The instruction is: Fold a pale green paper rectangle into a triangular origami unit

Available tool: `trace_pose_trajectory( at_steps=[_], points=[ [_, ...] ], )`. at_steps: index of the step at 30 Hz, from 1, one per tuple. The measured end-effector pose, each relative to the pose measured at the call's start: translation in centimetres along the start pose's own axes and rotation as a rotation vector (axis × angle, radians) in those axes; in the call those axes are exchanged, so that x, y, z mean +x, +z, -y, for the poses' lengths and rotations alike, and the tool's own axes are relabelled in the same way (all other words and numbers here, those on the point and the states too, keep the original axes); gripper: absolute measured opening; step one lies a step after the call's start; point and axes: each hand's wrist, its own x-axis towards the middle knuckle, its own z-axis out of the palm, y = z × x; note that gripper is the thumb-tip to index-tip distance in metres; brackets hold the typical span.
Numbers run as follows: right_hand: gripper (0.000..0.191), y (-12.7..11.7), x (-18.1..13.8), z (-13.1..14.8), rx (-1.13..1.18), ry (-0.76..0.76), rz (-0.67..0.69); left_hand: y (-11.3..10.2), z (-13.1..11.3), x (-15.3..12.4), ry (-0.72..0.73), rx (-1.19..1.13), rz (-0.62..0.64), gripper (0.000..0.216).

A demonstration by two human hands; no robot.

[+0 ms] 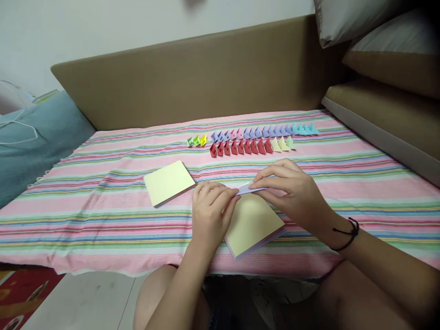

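My left hand (210,208) and my right hand (295,195) pinch a small pale lilac folded paper (248,188) between their fingertips, just above a stack of pale yellow square paper (252,224) at the near edge of the bed. Both hands have their fingers pressed together on the paper. A second stack of pale yellow paper (168,182) lies to the left. Farther back stand two rows of small folded paper pieces (252,140) in green, yellow, lilac, pink, blue, red and cream.
Everything lies on a pink striped sheet (103,215) over a bed with a tan padded backboard (206,73). A blue-grey pillow (37,137) lies at the left, tan cushions (388,105) at the right. A black cord circles my right wrist (347,233).
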Motion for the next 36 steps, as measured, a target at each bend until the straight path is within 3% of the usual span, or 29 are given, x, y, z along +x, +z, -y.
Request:
trace_pose_trajectory(
  at_steps=[6, 12, 19, 23, 27, 31, 36],
  points=[
    [0.012, 0.2, -0.1, 1.1, -0.092, -0.066, 0.125, 0.1, -0.3, -0.1, 0.008, 0.032, -0.062, 0.009],
    [0.018, 0.1, 0.0, 1.5, -0.163, -0.053, 0.133, -0.2, -0.4, 0.0, -0.092, -0.047, -0.022, 0.007],
    [0.019, 0.6, 0.4, 2.2, -0.243, -0.128, 0.140, -0.1, -1.0, 0.2, -0.070, -0.041, 0.003, 0.007],
    [0.020, -0.4, 0.6, 1.7, -0.308, -0.138, 0.152, -0.5, -0.8, 0.4, -0.076, -0.008, -0.012, 0.008],
    [0.014, -2.2, 0.5, 0.0, -0.368, -0.060, 0.071, -0.7, -0.3, 0.4, -0.130, -0.004, -0.033, 0.010],
    [0.013, -3.3, 0.4, -1.0, -0.227, 0.074, -0.038, -0.5, -0.3, 0.5, -0.171, -0.061, -0.017, 0.011],
    [0.014, -1.8, 0.4, 0.0, 0.047, 0.076, 0.139, -0.3, -0.8, 0.6, -0.160, -0.160, 0.041, 0.010]
  ],
)
